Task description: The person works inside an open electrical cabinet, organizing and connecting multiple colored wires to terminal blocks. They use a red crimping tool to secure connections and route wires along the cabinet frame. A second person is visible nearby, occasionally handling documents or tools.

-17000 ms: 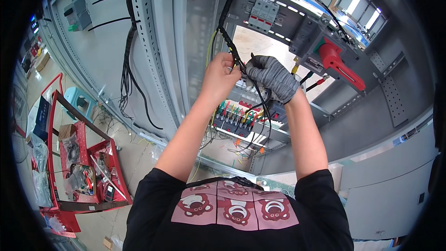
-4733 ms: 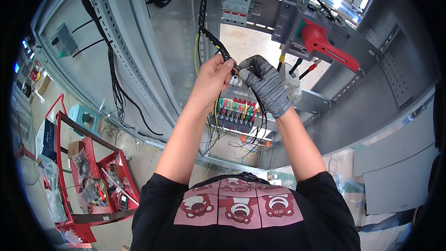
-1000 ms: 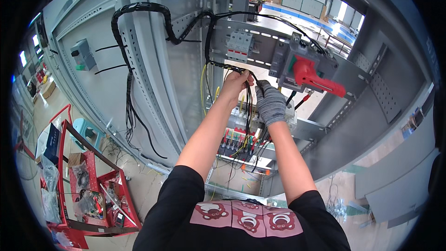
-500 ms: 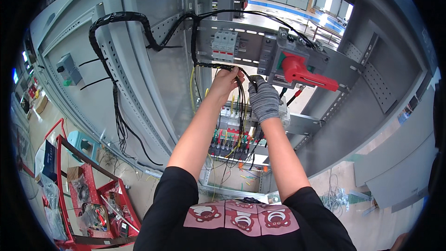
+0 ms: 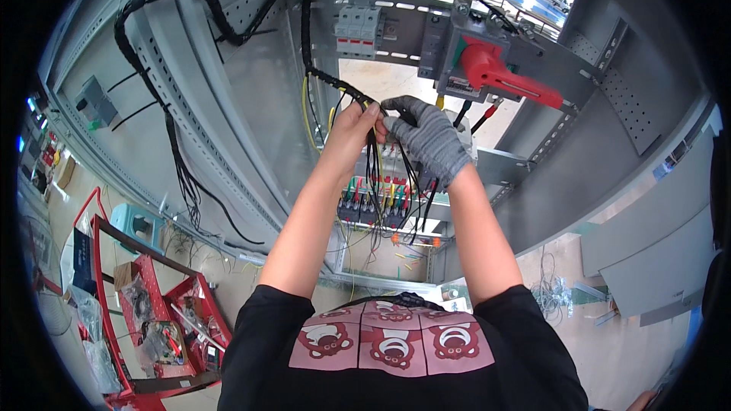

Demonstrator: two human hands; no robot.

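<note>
A black wire bundle point(image 5: 327, 78), wrapped in spiral sleeving, slopes down from the cabinet frame to my hands. My bare left hand point(image 5: 352, 133) pinches it near its lower end, thumb and fingers closed. Loose black wires point(image 5: 371, 164) hang from there past a row of terminals. My right hand point(image 5: 432, 138), in a grey knitted glove, is closed close beside the left fingertips. A short dark strip shows between its fingers, seemingly the wrapping's tail; the glove hides most of it. Thin yellow-green wires point(image 5: 307, 110) run down beside the bundle.
A grey switch with a red rotary handle point(image 5: 502, 76) sits right of my hands on a slotted rail. A white breaker block point(image 5: 358, 30) is mounted left of it. Below are terminals point(image 5: 373, 209). A red tool cart point(image 5: 156, 320) stands lower left; part of another person shows bottom right.
The view has tipped lower, so the cabinet appears higher. My right hand has turned inward and closed up to the left fingertips. The bundle's lower end now slopes downward instead of running nearly level.
</note>
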